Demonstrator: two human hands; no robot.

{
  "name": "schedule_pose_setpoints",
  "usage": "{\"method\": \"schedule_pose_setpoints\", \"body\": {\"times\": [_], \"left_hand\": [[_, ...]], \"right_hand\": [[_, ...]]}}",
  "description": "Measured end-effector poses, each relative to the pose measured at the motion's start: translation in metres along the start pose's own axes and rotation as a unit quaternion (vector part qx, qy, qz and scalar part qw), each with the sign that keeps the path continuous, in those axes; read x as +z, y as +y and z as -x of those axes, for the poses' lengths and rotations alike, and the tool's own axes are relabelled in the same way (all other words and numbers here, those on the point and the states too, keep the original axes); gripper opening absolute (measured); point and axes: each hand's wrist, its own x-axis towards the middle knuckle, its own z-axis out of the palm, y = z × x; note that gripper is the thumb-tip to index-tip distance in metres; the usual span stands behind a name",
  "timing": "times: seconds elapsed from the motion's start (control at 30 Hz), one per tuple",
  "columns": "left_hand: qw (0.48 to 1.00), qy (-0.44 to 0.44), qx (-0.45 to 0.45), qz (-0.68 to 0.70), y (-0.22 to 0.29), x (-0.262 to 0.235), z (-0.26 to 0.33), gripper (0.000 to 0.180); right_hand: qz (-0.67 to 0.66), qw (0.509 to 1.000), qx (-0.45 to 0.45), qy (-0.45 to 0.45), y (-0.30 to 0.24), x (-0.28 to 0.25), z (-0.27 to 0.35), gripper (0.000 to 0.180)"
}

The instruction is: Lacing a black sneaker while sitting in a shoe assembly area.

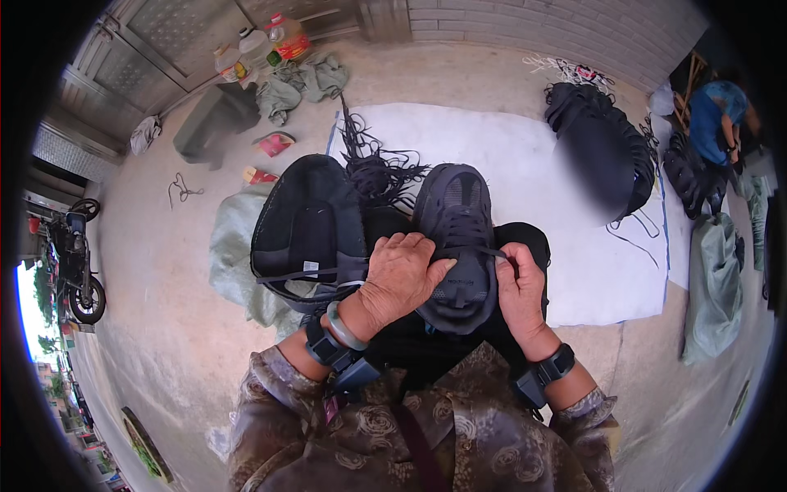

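A dark grey lace-up sneaker rests in front of me, toe pointing away and heel nearest my body. My left hand is closed against its left side, thumb lying near the lacing at the tongue. Pinched in the fingers of my right hand is a black shoelace, drawn out to the right of the sneaker. To the left lies a large black padded item with an open hollow and a small white label inside; its kind is unclear. Just beyond, loose black laces sit in a tangled heap.
A white sheet covers the floor ahead. On its right side, black shoes stand in a row, partly blurred. A green sack lies far right, near another person. Plastic bottles stand by the metal door.
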Motion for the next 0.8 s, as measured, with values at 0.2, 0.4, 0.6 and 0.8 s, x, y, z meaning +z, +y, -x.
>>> {"method": "schedule_pose_setpoints", "body": {"times": [0.2,0.4,0.6,0.8], "left_hand": [[0.999,0.035,-0.004,0.028,0.011,0.015,-0.008,0.032],[0.999,0.043,0.018,0.028,0.013,0.011,-0.015,0.029],[0.990,0.021,0.024,0.136,0.003,-0.007,0.000,0.021],[0.969,0.118,0.213,0.037,0.004,-0.045,0.019,0.013]], "right_hand": [[0.189,0.961,-0.174,0.105,0.012,0.014,-0.013,0.023],[0.140,0.977,-0.144,0.074,0.018,0.006,-0.019,0.026],[0.137,0.966,-0.208,0.073,0.011,0.001,-0.005,0.030],[0.129,0.967,-0.218,0.021,0.002,-0.004,-0.007,0.035]]}}
